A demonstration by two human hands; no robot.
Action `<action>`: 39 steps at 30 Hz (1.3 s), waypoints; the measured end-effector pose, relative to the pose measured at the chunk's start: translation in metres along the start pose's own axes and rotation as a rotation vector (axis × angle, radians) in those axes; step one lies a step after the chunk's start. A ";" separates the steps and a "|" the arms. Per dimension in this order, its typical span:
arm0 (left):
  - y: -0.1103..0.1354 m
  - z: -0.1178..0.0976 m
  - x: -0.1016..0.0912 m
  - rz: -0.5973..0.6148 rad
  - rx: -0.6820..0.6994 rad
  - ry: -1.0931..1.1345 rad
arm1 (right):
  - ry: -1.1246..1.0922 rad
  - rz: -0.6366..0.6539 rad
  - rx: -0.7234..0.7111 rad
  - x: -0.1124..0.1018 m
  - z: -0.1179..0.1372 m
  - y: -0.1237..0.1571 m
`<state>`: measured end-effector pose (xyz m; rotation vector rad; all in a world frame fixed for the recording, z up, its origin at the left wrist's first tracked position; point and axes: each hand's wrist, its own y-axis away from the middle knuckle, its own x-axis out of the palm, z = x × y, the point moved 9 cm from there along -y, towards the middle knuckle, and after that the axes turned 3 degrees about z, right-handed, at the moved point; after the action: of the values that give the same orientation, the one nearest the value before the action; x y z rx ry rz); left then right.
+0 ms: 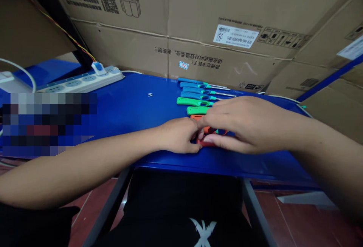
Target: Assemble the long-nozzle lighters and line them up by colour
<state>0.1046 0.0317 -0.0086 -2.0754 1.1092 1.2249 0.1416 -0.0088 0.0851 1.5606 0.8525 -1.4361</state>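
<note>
A row of long-nosed lighters lies on the blue table, with handles to the left and metal tubes to the right. Blue lighters [191, 90] are at the back, then green lighters [188, 101], an orange lighter [195, 117] and a red lighter [208, 143] nearest me. My left hand [181, 135] is closed at the handle end of the red lighter, its thumb and fingertips against it. Reaching over from the right, my right hand [244, 126] has its thumb along the red lighter and its bent fingers above the orange one. It hides the tubes of the front lighters.
A large cardboard box [136, 54] stands upright along the back of the blue table [127, 115]. At the left, a white power strip [85, 81] has a plug in it, beside a blurred-out area. A tiny pale scrap [150, 94] lies left of the lighters.
</note>
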 end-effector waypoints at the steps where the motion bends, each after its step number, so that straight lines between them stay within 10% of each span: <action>1: 0.000 0.000 -0.001 0.003 -0.003 0.001 | 0.016 0.002 0.011 0.001 -0.001 0.000; 19: -0.003 -0.003 -0.002 0.026 0.055 0.019 | -0.196 -0.079 -0.159 0.000 0.007 0.021; 39: -0.002 -0.027 0.015 0.121 -0.027 -0.780 | -0.204 -0.302 0.262 0.026 -0.048 0.109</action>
<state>0.1235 0.0069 -0.0083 -1.3268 0.8357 1.8768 0.2627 -0.0133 0.0734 1.4827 0.8273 -1.9547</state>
